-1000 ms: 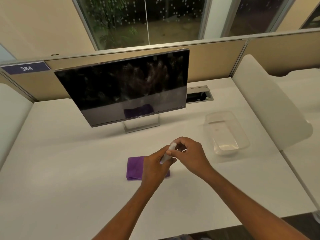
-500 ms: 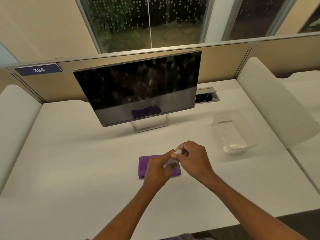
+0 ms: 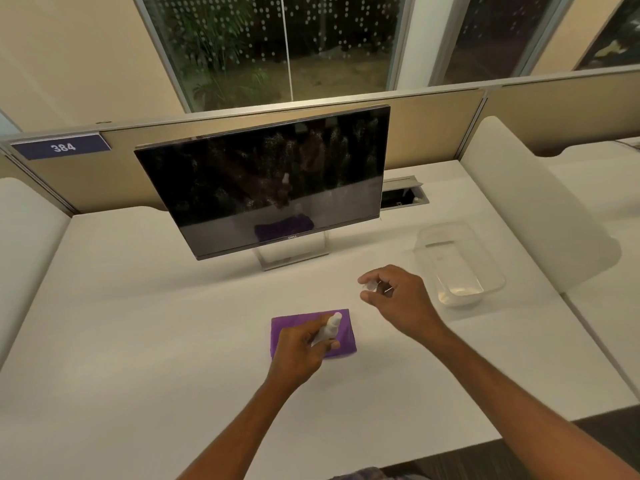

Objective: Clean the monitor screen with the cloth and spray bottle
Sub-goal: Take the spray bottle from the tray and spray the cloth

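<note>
A dark monitor stands at the back of the white desk, its screen speckled with smudges. A folded purple cloth lies on the desk in front of it. My left hand is over the cloth and grips a small white spray bottle, nozzle end pointing up and away. My right hand hovers to the right, above the desk, pinching a small clear cap between thumb and fingers.
A clear plastic container sits on the desk to the right of my right hand. A cable hatch is open behind the monitor. White dividers flank the desk, and a partition with a "384" sign runs along the back.
My hands, joined at the bottle's top before, have come apart. The right hand has moved right and away with the cap; the left hand keeps the bottle over the cloth.
</note>
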{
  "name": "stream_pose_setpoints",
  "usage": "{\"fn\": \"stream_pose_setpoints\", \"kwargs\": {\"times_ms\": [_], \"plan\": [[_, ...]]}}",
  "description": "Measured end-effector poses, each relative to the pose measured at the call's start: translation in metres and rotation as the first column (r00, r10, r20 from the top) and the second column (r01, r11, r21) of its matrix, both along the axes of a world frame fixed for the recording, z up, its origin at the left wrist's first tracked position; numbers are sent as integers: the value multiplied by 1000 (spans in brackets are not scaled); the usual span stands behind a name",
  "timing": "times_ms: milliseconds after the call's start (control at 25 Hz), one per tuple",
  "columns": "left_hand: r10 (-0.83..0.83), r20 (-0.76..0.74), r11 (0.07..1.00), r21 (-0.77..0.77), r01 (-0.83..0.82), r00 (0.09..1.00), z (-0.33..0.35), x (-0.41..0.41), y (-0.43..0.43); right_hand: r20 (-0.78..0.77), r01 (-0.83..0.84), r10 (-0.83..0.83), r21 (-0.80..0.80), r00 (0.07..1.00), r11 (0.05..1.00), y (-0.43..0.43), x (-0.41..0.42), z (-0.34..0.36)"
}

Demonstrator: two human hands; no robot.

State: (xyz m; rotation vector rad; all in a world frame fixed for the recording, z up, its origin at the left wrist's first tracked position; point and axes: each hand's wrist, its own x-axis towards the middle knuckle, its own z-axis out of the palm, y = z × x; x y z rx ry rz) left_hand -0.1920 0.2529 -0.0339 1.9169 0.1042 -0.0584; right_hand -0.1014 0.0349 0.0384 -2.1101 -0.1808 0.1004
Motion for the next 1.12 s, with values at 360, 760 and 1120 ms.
{"fn": "stream_pose_setpoints", "kwargs": {"times_ms": [360,760,1120], "plan": [[141,11,990,-23,-141,990,3,-4,2,-147,-37,-39,-476,988,879,-53,20,-76],[176,-7,984,25,-175,984,1,1,6,-168,-113,15,-593,986,797,-56,30,-103],[208,-63,977,-34,-210,976,8,8,2,-32,-105,101,-157,994,982,1,-6,-71]]}}
